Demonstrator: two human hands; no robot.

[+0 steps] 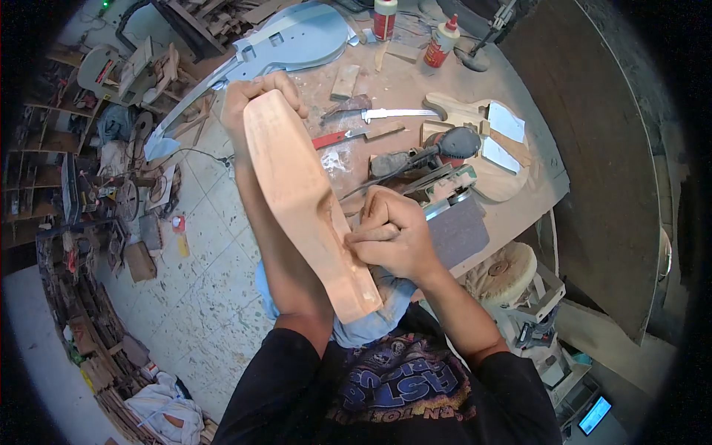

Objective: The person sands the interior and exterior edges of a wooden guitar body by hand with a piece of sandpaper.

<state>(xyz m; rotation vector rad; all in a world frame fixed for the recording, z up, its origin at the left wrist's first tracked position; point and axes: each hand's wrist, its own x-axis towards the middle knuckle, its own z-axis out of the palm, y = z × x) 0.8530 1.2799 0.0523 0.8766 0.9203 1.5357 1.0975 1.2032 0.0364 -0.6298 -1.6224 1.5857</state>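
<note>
A long, pale carved wooden piece [289,167] stands tilted in front of me, its narrower lower end near my lap. My left hand [256,96] is wrapped round its far end from behind, fingers curled over the edge. Against the right side, by a scooped-out hollow, my right hand [393,230] is closed with its knuckles bent. Whatever its fingers pinch, if anything, is hidden. Under the wood's lower end lies a light blue cloth [363,330].
On the workbench [552,174] are a light blue guitar body [315,37], glue bottles [441,43], a caliper [400,113], a power sander [456,144], a belt sander [456,185] and a bare guitar body [500,189]. Below it is a round buffing pad [504,273]. Wood scraps line the left.
</note>
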